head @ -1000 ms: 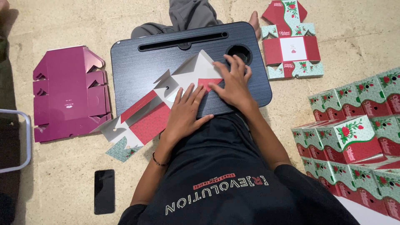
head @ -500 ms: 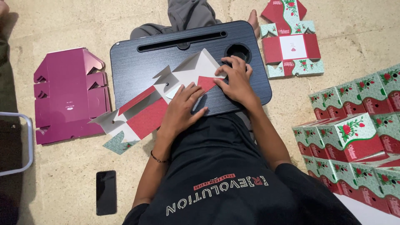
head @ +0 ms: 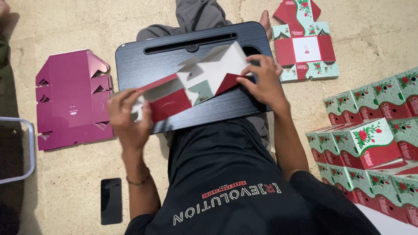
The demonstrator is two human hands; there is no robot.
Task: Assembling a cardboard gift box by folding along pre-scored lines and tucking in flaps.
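Change since half a second ago: left hand [head: 127, 116] has slid off the middle of the box blank and out to its left end, lifting that end up off the tray's front left corner; right hand barely budged.
Box blank: flat red, white and pale green carton blank [head: 197, 84], lying at a slant across the lap tray, plain white inside facing up around the middle, red panels at both ends.
Left hand: fingers and thumb clamped on the blank's left end, a bit motion-blurred so exactly which flap it's got, can't tell. Thin bracelet on the wrist.
Right hand: right hand [head: 264, 81] spread over the blank's right end, fingers curled down, tips pressing a red flap onto the tray.
Lap tray: dark wood-grain lap tray [head: 143, 65] across the person's legs, long slot along the far edge, round cup recess at the far right with nothing visible in it, half hidden by the blank.
Finished boxes: stack of folded boxes [head: 370, 143] on the right, green with red roses, all closed up, so no telling what's inside.
Spare blanks: magenta flat blank [head: 69, 102] on the floor left of the tray; printed red and green one [head: 305, 41] off the tray's far right corner.
Phone: black phone [head: 111, 200] face up on the floor near the left elbow.
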